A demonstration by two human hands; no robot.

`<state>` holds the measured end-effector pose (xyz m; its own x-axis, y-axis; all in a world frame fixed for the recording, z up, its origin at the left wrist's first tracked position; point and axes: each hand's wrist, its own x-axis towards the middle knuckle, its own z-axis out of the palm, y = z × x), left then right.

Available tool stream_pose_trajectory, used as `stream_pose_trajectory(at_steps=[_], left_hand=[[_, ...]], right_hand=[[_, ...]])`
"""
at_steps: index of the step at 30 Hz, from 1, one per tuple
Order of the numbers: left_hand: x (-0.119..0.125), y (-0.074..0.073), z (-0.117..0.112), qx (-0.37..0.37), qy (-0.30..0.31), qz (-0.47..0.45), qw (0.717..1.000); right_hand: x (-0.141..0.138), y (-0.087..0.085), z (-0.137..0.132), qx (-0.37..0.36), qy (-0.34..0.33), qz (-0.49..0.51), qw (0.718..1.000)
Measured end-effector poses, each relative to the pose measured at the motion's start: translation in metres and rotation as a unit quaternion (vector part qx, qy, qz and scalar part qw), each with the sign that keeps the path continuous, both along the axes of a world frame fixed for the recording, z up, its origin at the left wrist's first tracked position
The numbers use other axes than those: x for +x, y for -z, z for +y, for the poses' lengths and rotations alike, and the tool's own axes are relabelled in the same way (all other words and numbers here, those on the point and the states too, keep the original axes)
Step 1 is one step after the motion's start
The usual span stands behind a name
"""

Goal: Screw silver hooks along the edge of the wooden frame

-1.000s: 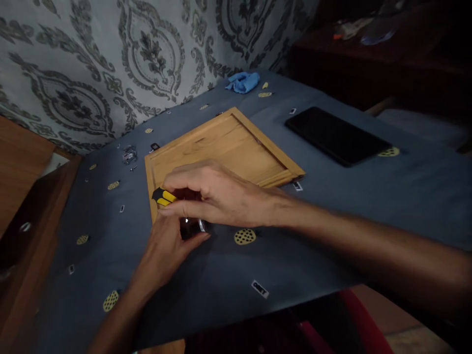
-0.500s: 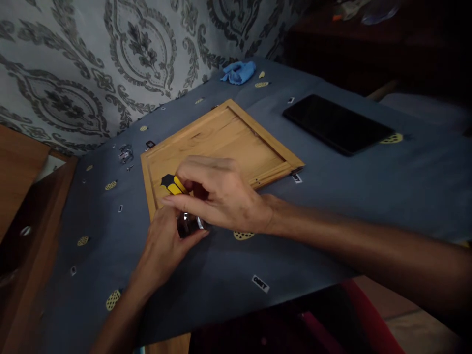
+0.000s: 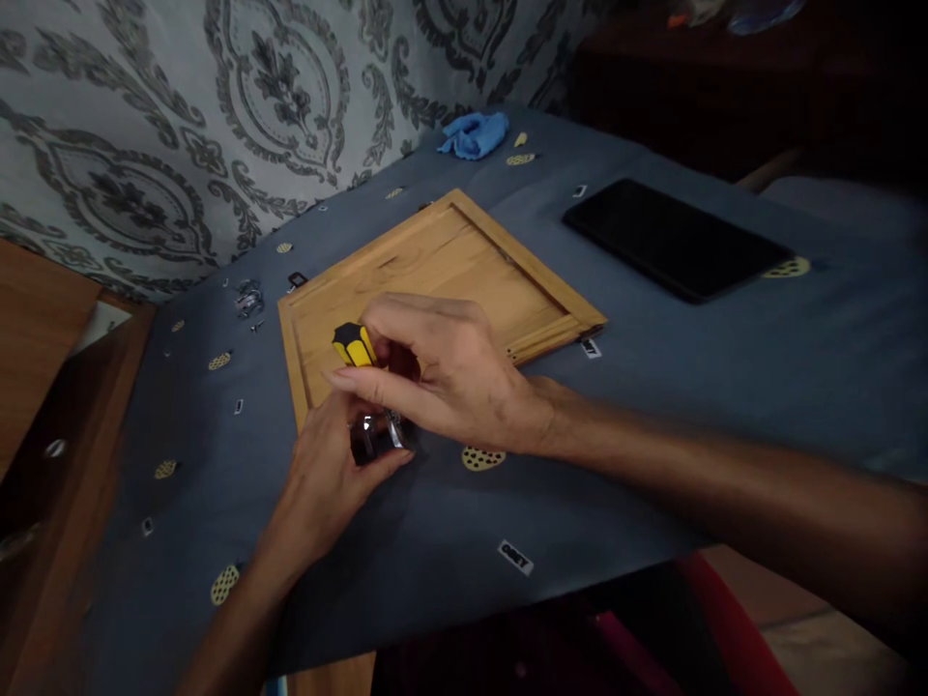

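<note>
The bare left forearm [image 3: 250,599] slants in over the near edge of the dark blue cloth-covered surface [image 3: 435,580]; the bare right forearm [image 3: 688,464] crosses from the right. The left hand [image 3: 326,464] has its thumb stretched rightward, fingertips hidden. Above it, the right hand [image 3: 464,377] grips knuckles up, fingers curled, thumb straight and pointing left

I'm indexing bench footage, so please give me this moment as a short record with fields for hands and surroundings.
Right hand: grips a yellow-and-black faceted handle; its lower end is hidden
Left hand: holds a dark, shiny piece between thumb and fingers
Beneath or beside hands: framed light-brown wooden panel, lying flat
Surface: blue-grey printed cloth
Far side: crumpled bright-blue cloth
Right side: flat black rectangular device
</note>
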<state>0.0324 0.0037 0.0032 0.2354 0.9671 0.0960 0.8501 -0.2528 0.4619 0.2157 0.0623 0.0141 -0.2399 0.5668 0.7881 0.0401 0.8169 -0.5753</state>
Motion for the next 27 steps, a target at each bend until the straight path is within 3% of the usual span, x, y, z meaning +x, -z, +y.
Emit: stream_pose_trajectory(at_steps=[18,27], left_hand=[[0.0019,-0.0041,0.0005,-0.021,-0.002,-0.02,1.0],[0.0019,-0.0038,0.0013,0.008,0.01,-0.011,1.0]], right_hand=[[0.0018,-0.0016,0.0009,0.011,-0.004,-0.02,1.0],[0.0033,-0.0036,0.0001,0.033,-0.006,-0.027,0.999]])
